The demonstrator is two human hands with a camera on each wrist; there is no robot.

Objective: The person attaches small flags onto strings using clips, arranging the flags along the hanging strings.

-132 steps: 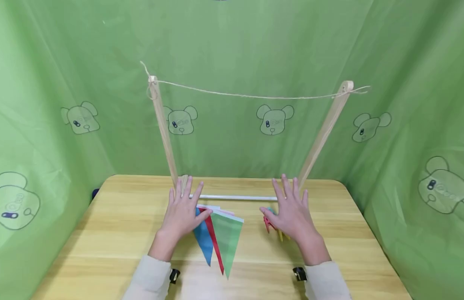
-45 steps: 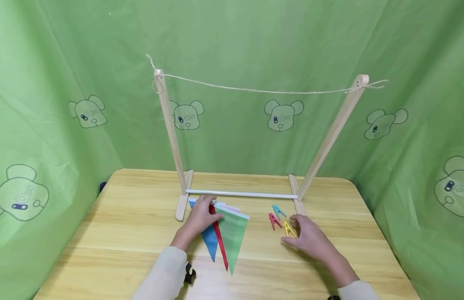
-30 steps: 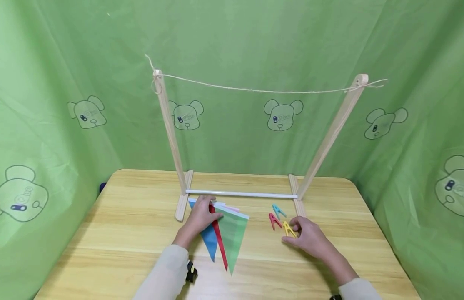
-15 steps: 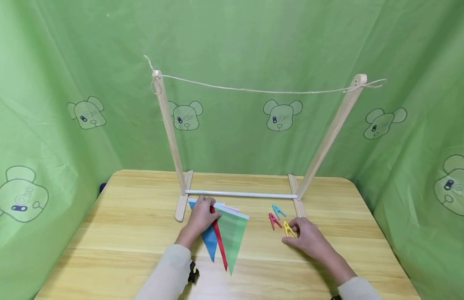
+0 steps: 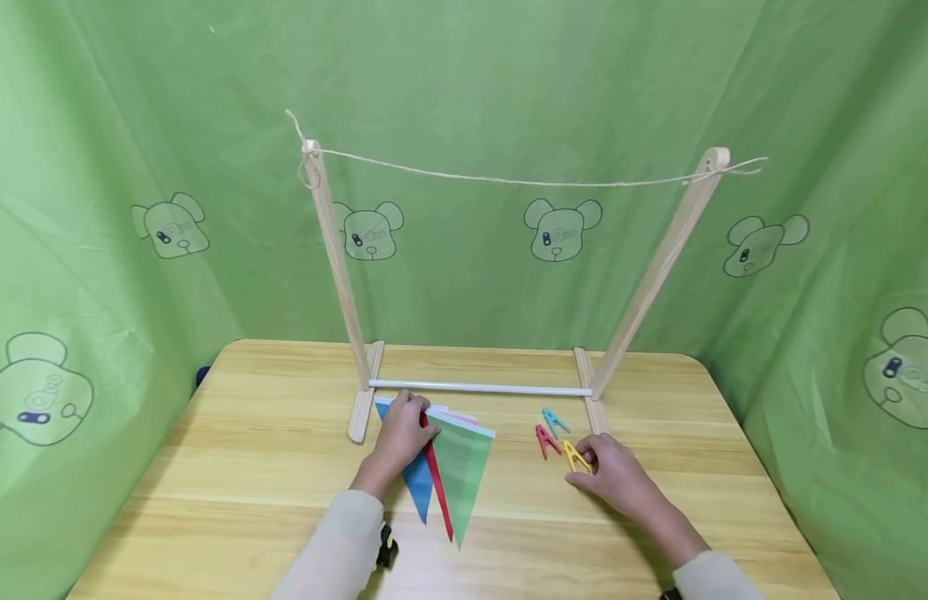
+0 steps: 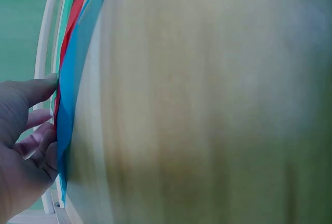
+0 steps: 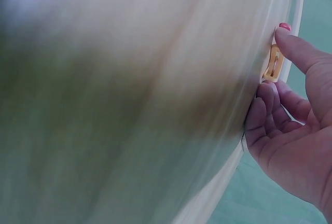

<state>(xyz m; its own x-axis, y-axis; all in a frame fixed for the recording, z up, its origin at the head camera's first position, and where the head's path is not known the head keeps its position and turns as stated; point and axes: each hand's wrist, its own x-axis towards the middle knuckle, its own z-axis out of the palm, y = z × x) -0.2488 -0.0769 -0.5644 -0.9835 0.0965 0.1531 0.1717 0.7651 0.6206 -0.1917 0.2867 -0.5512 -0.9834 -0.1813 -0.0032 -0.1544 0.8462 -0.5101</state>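
Note:
In the head view, several cloth pennants lie overlapped on the table: a blue pennant (image 5: 419, 487), a red pennant (image 5: 438, 492) and a green pennant (image 5: 467, 475), with white top hems. My left hand (image 5: 400, 433) rests on them near the hems, its fingers loosely bent and touching the cloth; the left wrist view shows thumb and fingertips apart. My right hand (image 5: 617, 475) has thumb and index finger on either side of a yellow clothespin (image 7: 274, 64), touching it. Beside it lie a red clothespin (image 5: 546, 442) and a blue clothespin (image 5: 556, 422).
Behind the pennants stands a wooden frame with a left post (image 5: 336, 267), a right post (image 5: 659, 267) and a white bottom rod (image 5: 479, 387). A string (image 5: 494, 179) sags between the post tops. Green curtains (image 5: 464, 83) surround the wooden table (image 5: 209, 467).
Earlier both hands were spread flat above the table. They came down, the left onto the pennants and the right to the yellow clothespin, and have hardly moved in the last second.

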